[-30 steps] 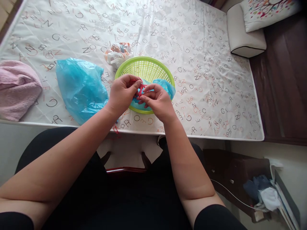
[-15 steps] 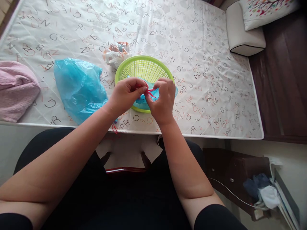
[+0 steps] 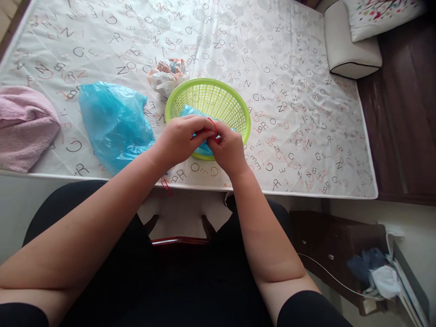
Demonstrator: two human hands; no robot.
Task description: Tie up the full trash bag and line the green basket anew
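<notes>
Green basket (image 3: pixel 207 96), blue bag (image 3: pixel 111 120), crumpled bag (image 3: pixel 166 77), pink cloth (image 3: pixel 25 129) on letter-printed surface (image 3: pixel 293 113)

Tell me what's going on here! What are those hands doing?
A person is fiddling with a thin red string, their left hand and right hand close together over a green basket. The fingers hide much of the string, so I can't tell whether it's knotted. Some blue plastic lies in the basket beneath the hands. A larger blue bag lies to the left, with a pink cloth farther left.
</notes>
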